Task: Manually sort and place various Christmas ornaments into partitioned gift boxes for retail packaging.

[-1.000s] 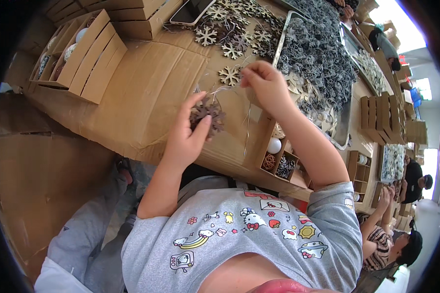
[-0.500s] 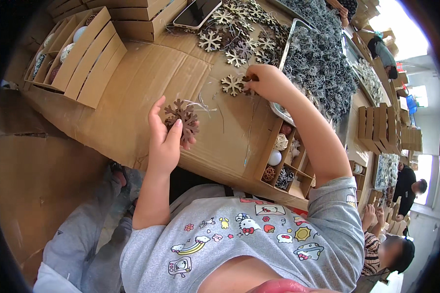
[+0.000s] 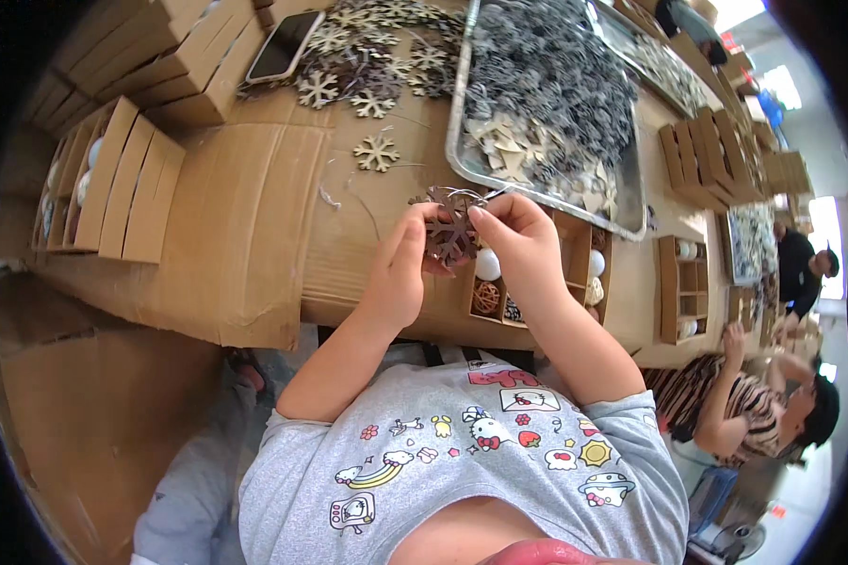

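My left hand [image 3: 400, 268] is closed around brown wooden snowflakes [image 3: 450, 237], which look stacked; how many there are is hidden. My right hand [image 3: 520, 231] meets it in front of my chest, thumb and fingers pinched at the upper right edge of the snowflakes, where thin silvery strings [image 3: 471, 194] stick out. Whether the pinch is on a string or on the wood, I cannot tell. A single pale wooden snowflake [image 3: 376, 152] lies on the cardboard beyond my hands. Farther off is a heap of pale and brown snowflakes [image 3: 386, 56] with strings among them.
Just under my right forearm sits a divided cardboard box [image 3: 575, 268] of ball ornaments. A metal tray [image 3: 455, 132] holds frosted pine cones [image 3: 556, 80] and pale wooden cutouts [image 3: 511, 151]. Cardboard boxes [image 3: 122, 188] and a phone [image 3: 285, 47] are at left; co-workers [image 3: 735, 410] are at right.
My right hand has left the table and come to the snowflakes in my left hand, bringing a dark snowflake piece. My left hand has moved right, and the view has turned.
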`<action>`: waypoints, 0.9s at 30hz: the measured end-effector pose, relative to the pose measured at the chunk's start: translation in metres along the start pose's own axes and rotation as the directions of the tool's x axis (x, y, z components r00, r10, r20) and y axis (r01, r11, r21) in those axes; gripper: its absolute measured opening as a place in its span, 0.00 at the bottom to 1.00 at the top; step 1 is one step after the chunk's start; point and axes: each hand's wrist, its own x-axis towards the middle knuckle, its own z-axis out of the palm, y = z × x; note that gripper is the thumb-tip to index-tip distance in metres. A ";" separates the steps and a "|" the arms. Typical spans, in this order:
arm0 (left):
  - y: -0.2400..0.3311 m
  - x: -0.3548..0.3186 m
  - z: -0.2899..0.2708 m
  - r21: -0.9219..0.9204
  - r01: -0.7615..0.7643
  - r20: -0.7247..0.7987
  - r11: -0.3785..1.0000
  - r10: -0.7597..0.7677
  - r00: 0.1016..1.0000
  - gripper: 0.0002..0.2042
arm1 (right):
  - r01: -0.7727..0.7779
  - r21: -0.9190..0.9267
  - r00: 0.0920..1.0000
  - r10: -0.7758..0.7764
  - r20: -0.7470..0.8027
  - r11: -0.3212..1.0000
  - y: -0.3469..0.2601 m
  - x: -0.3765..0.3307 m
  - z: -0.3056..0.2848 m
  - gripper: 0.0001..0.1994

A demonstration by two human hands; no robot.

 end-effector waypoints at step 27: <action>0.030 0.016 0.129 0.725 -0.318 0.528 0.611 -0.196 0.826 0.18 | 0.292 -0.351 0.950 -0.226 0.217 0.890 0.004 -0.106 -0.118 0.31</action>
